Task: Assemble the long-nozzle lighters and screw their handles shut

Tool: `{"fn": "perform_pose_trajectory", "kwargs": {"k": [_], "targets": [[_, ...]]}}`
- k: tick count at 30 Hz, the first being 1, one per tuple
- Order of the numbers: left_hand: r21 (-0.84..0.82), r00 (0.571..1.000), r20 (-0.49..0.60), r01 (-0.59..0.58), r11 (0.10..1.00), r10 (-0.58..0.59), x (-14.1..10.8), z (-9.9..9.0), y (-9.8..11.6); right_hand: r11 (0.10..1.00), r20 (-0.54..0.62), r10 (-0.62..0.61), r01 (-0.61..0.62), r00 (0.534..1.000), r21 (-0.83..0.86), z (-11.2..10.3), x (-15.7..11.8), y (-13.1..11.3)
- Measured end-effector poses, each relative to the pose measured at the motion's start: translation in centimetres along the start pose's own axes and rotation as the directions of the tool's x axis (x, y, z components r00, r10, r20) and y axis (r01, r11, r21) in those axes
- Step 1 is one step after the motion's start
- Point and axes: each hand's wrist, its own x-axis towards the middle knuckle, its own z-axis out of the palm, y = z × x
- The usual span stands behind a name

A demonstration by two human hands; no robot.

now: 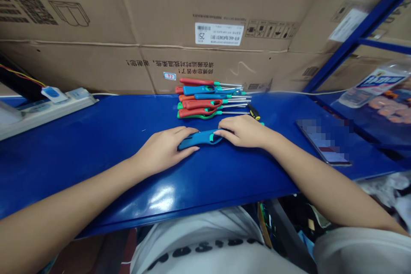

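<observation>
A blue lighter (203, 138) with a green trigger lies across the blue table in front of me. My left hand (168, 145) grips its left end between thumb and fingers. Around its right end, by the green trigger, my right hand (242, 132) has its fingers closed; the lighter's far end is hidden under that hand. Just behind is a pile of red, blue and green lighters (201, 104) with metal rods pointing right. A black and yellow screwdriver (254, 112) sits beyond my right hand.
Cardboard boxes (160, 17) stand behind the blue table (128, 111). A white power strip (48, 111) is at the left. To the right are a phone (324, 143), a blue metal frame (359, 30) and a clear plastic bottle (372, 85). The table's front edge runs close to my body.
</observation>
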Motion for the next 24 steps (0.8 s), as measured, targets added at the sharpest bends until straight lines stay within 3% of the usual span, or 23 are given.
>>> {"fn": "perform_pose_trajectory", "kwargs": {"k": [3, 8, 15, 20, 24], "targets": [[0.029, 1.000, 0.010, -0.008, 1.000, 0.008, -0.1, -0.1, 0.2, 0.998, 0.021, -0.008, 0.007, 1.000, 0.070, -0.1, 0.0, 0.3], [0.038, 0.999, 0.034, 0.004, 0.999, -0.006, -0.2, -0.5, 0.5, 0.959, -0.064, -0.146, 0.157, 0.987, 0.235, -0.3, -0.3, 0.3], [0.023, 0.998, 0.053, 0.022, 1.000, -0.023, 0.0, -0.1, 0.1, 0.929, -0.136, -0.236, 0.264, 0.962, 0.259, 0.9, 0.1, 0.1], [-0.041, 0.993, 0.088, 0.080, 0.996, -0.076, 0.2, -0.1, 0.0, 0.916, -0.146, -0.239, 0.272, 0.960, 0.295, 1.2, 0.2, 0.2], [-0.054, 0.993, 0.092, 0.076, 0.996, -0.071, 0.1, -0.2, 0.3, 0.940, -0.148, -0.232, 0.260, 0.961, 0.219, 1.1, 0.1, 0.0]]}}
